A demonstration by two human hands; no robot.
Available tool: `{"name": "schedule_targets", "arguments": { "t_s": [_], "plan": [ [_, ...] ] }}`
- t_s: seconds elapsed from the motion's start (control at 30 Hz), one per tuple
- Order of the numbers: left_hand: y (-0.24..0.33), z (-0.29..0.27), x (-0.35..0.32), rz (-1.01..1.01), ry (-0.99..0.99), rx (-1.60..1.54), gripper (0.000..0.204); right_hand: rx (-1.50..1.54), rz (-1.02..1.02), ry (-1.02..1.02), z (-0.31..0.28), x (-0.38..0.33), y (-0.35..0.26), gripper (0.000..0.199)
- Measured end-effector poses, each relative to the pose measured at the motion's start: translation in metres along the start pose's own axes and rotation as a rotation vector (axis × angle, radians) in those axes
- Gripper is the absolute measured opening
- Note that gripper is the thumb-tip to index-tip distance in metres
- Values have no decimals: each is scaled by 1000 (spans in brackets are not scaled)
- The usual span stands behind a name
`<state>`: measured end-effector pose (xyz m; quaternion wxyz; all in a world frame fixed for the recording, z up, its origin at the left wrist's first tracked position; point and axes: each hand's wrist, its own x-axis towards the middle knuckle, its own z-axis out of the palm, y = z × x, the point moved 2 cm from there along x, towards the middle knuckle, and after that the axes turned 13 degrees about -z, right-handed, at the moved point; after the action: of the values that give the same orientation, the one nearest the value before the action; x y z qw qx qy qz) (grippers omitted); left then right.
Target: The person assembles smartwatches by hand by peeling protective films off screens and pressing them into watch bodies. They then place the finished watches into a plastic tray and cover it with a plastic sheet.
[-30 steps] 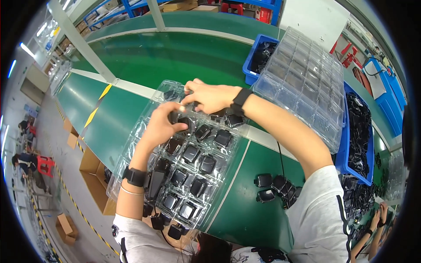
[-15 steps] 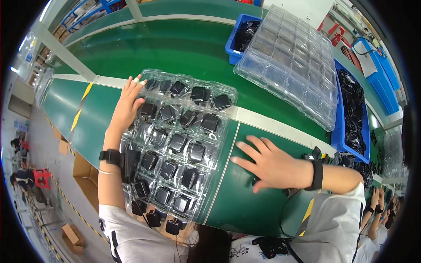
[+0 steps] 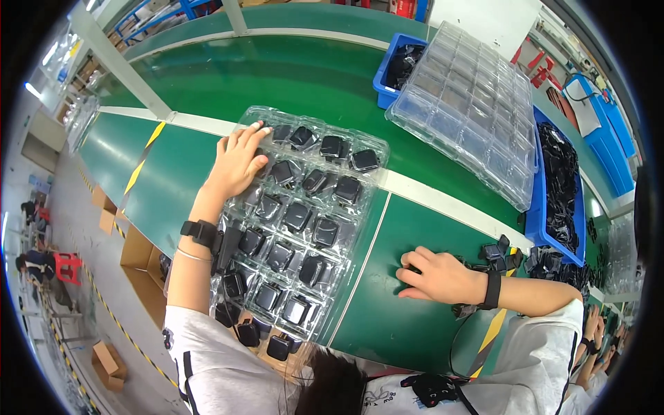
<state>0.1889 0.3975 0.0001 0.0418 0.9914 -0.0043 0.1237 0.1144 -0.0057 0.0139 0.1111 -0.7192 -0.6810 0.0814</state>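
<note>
A clear plastic compartment tray (image 3: pixel 351 225) lies in front of me, with small black square-faced devices (image 3: pixel 297 216) in its pockets. My left hand (image 3: pixel 235 166) rests on the tray's far left part, palm down, fingers stretched out. Over the green table to the right of the tray, my right hand (image 3: pixel 443 277) has its fingers curled together. A bit of something dark shows by its fingertips, too hidden to name. Several loose black parts (image 3: pixel 496 254) lie just beyond my right wrist.
A stack of clear empty trays (image 3: pixel 463 111) leans across a blue bin (image 3: pixel 529 221) of black parts at the right. Behind it stands a smaller blue bin (image 3: pixel 382 93). Cardboard boxes (image 3: pixel 142 263) sit low on the left. Other people's hands (image 3: pixel 591 332) show at far right.
My right hand has drawn in its spread fingers, closing near the table. The left hand stays on the tray. The whole view has shifted slightly.
</note>
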Motion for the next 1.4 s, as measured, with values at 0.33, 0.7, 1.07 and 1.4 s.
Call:
{"name": "schedule_targets", "arguments": {
  "t_s": [0.33,0.7,1.07,1.4],
  "plan": [
    [-21,-35,-10,-114,24,-263,55,227,-269,276,-59,110,18,29],
    [78,-223,-219,-303,125,-679,38,203,-324,-180,-34,327,72,24],
    [224,-58,-244,-595,-193,-1462,48,-198,-203,257,-29,347,49,31],
    [278,-11,-214,-241,-34,-382,54,-178,114,-243,-168,50,-23,23]
  ]
}}
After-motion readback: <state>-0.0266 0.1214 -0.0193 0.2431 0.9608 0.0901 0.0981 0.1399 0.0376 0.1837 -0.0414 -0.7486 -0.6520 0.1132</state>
